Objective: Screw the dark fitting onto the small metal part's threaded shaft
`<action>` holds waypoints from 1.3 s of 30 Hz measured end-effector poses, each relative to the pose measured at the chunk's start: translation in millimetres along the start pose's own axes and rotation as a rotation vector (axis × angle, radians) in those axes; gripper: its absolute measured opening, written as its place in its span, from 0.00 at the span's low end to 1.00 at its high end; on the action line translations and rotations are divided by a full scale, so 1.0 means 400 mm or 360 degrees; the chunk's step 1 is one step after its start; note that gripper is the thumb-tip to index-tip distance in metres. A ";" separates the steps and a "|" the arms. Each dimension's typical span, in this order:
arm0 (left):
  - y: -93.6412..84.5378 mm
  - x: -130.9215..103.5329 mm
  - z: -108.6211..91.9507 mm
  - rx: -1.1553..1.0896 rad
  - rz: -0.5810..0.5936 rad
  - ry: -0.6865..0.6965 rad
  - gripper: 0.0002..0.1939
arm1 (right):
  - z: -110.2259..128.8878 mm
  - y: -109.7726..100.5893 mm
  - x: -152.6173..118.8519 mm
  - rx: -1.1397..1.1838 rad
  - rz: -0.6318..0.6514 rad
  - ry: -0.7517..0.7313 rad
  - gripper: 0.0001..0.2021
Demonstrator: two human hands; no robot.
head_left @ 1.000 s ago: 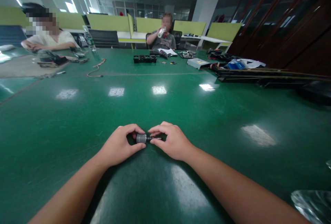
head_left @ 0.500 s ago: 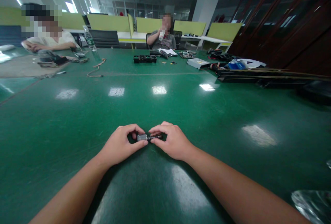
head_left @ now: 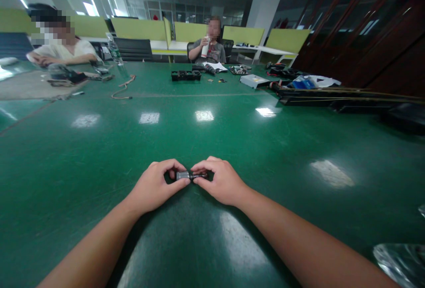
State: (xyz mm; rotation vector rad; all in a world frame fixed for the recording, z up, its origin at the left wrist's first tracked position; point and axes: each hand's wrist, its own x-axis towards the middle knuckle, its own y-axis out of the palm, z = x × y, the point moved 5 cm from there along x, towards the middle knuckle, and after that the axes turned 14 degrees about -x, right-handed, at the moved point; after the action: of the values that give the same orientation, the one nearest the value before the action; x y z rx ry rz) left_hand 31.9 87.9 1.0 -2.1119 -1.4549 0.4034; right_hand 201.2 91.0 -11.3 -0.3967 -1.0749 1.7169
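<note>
Between my two hands lies a small cylindrical part [head_left: 183, 175] with a grey, metallic-looking left end and a thin dark shaft toward the right; its exact kind is too small to tell. My left hand [head_left: 153, 187] pinches the grey end between thumb and fingers. Around the dark shaft, the thumb and fingers of my right hand [head_left: 226, 182] are closed. The part is roughly level, just above or on the green tabletop [head_left: 206, 137]; I cannot tell which. The fingertips hide some of it.
Across the table sit two people, one holding a white cup [head_left: 205, 48]. Along the far side are a black frame-like part [head_left: 186, 75], a grey metal box [head_left: 254, 80], a cord [head_left: 123, 89] and a plastic bottle [head_left: 114, 49]. Clear plastic [head_left: 400, 259] lies at the lower right.
My hands and the small part stay practically still. The person at the back has lowered the white cup a little from the mouth.
</note>
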 end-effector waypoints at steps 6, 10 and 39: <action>-0.001 -0.001 0.002 0.0013 0.0003 0.0002 0.11 | 0.001 0.000 0.001 -0.0001 -0.0002 -0.0012 0.10; -0.001 0.001 0.000 0.0009 0.0003 0.0014 0.11 | 0.002 0.000 0.002 -0.0012 -0.0001 -0.0025 0.10; 0.000 -0.001 -0.004 0.0025 0.0008 0.0031 0.12 | 0.000 -0.001 0.000 -0.0019 0.0006 -0.0026 0.09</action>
State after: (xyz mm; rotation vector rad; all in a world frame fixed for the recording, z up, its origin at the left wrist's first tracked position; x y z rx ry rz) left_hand 32.5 87.2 2.1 -2.1018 -1.4313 0.3934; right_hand 201.5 91.1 -10.7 -0.3929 -1.0977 1.7202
